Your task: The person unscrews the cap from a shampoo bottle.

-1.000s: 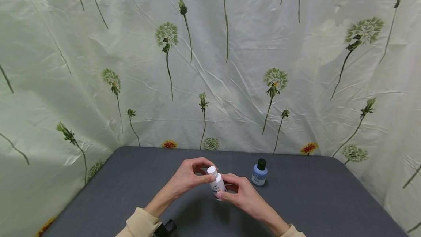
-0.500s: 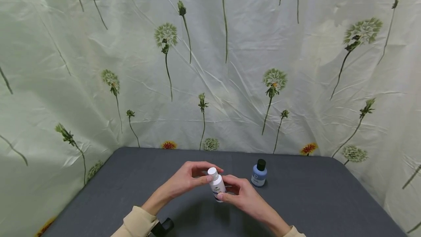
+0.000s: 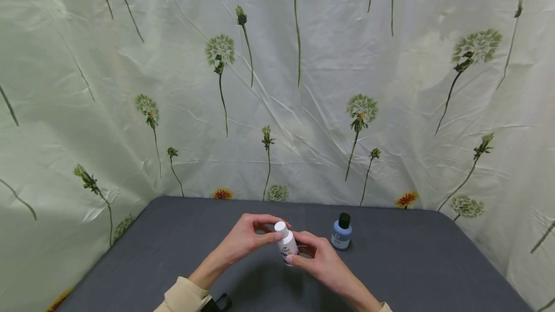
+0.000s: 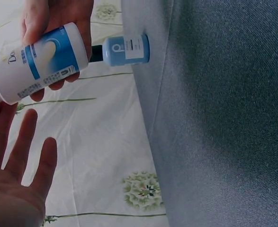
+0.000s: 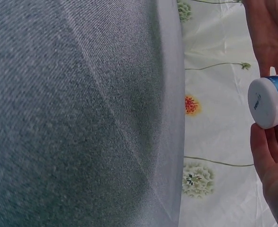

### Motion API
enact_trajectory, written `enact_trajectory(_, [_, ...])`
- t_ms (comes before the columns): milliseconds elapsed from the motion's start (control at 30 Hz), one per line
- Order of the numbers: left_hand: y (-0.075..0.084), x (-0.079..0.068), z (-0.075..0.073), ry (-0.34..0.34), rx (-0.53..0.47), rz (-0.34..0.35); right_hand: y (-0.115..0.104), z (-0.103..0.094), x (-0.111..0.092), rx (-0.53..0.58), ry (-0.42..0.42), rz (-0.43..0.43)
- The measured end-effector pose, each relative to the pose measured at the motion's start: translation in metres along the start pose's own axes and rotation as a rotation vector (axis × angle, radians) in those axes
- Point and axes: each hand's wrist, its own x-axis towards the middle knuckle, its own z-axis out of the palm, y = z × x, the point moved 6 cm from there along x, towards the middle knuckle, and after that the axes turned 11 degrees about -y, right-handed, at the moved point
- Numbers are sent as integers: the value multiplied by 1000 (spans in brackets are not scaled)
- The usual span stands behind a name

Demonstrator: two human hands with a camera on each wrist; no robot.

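Head view is showing both hands meeting above the middle of the grey table (image 3: 412,273), forearms angling in from the near edge in cream sleeves (image 3: 184,297). The right hand (image 3: 318,261) is wrapping its fingers round the lower body of a small white bottle (image 3: 286,244), gripping it tilted slightly left, off the tabletop. The left hand (image 3: 247,240) is arching over the bottle's white cap (image 3: 281,227), thumb and fingertips pinching it from both sides.

Left wrist view is showing the white bottle (image 4: 39,59) with its blue label lying across the right hand's fingers (image 4: 58,14), while the left hand's (image 4: 13,189) remaining fingers are fanning out straight below it. Right wrist view is catching the bottle's flat white base (image 5: 265,103) sitting between the right hand's fingers (image 5: 271,156).

A blue bottle with a black cap (image 3: 341,231) is standing upright on the table, just to the right of the hands and a little farther back, not touching them. Bare tabletop is stretching wide to the left and right of the hands and in front of them. The far edge is running close behind the blue bottle, where the flowered curtain (image 3: 303,85) is hanging right against the table on the back and both sides.
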Motion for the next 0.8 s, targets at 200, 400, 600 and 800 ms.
enact_trajectory(200, [0,-2,-3,75,-4,-33,0,0,1,-23,42,18])
enact_trajectory(400, [-4,-3,-4,135,-5,-81,0,0,2,-52,62,43])
enact_trajectory(600, [-3,-3,-3,60,-56,-49,0,-1,2,-42,43,49])
enact_trajectory(800, [0,-2,0,-110,-136,19,-3,1,1,-27,-17,21])
